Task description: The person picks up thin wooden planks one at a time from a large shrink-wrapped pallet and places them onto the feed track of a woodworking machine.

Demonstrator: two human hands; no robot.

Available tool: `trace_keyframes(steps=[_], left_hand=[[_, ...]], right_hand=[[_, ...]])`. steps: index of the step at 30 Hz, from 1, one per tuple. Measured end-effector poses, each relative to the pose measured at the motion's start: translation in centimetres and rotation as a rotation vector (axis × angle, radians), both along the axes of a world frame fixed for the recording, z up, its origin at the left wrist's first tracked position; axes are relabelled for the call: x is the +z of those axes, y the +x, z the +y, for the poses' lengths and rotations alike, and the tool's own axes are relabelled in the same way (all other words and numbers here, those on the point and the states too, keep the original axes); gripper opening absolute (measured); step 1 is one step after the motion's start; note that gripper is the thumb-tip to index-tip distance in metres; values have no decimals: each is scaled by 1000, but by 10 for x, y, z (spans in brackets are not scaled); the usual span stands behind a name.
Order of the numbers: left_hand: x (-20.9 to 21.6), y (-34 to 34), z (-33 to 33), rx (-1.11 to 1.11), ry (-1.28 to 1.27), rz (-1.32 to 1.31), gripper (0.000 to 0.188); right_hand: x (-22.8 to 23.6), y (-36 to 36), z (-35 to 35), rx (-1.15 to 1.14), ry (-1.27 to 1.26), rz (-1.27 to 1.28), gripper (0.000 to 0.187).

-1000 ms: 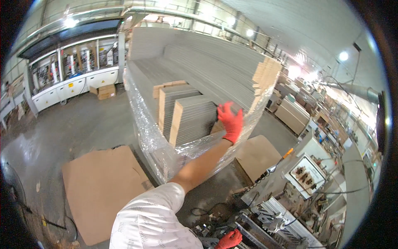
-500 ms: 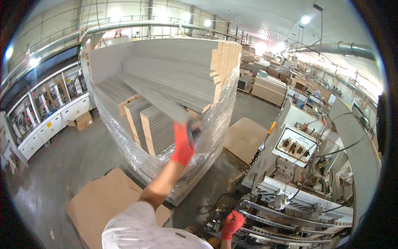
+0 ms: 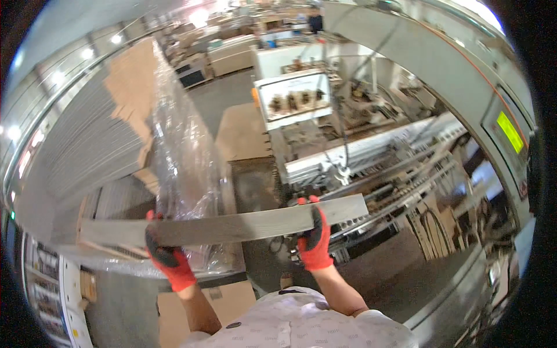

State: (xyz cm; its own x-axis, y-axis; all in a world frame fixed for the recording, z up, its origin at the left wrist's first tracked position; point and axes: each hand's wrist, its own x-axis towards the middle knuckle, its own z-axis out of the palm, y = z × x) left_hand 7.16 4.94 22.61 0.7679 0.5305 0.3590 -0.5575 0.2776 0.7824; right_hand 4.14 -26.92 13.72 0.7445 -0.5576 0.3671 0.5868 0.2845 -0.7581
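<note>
A long, narrow grey board point(image 3: 243, 226) lies across in front of me, its right end slightly higher. My left hand point(image 3: 168, 255), in a red and black work glove, grips the board left of its middle. Nearer the right end, my right hand point(image 3: 314, 238) wears a matching glove and is closed around the board, fingertips showing over its far edge. Behind the board's left part stands a tall stack of grey boards point(image 3: 81, 145) with tan ends, partly wrapped in clear plastic film point(image 3: 185, 156).
A machine with metal rails point(image 3: 400, 174) and a white control panel point(image 3: 295, 95) stands ahead to the right. A grey beam with a lit yellow-green screen point(image 3: 510, 132) crosses the upper right. Cardboard sheets point(image 3: 243, 133) lie on the floor.
The view has turned right, from the stack toward the machine. The board has come off the stack in my left hand, and my right hand, earlier low by the rails, now holds it too.
</note>
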Motion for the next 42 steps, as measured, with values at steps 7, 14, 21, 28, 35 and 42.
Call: trace_keyframes(steps=[7, 14, 21, 28, 35, 42], left_hand=[[-53, 6, 57, 100, 5, 86, 59], [-238, 77, 75, 33, -209, 385, 47], [-337, 118, 95, -55, -76, 536, 36], [-355, 142, 64, -41, 73, 529, 39], [-376, 145, 44, 96, 376, 500, 42], [-402, 148, 59, 110, 458, 564, 47]], right_hand=[[-122, 28, -171, -433, 632, 394, 43], [-208, 96, -259, -786, 115, 671, 46], [-206, 165, -242, -607, -67, 1053, 68], [-209, 187, -231, -708, -463, 1140, 52], [-227, 173, -272, -706, -725, 1107, 43], [-232, 159, -278, -634, -802, 998, 41]])
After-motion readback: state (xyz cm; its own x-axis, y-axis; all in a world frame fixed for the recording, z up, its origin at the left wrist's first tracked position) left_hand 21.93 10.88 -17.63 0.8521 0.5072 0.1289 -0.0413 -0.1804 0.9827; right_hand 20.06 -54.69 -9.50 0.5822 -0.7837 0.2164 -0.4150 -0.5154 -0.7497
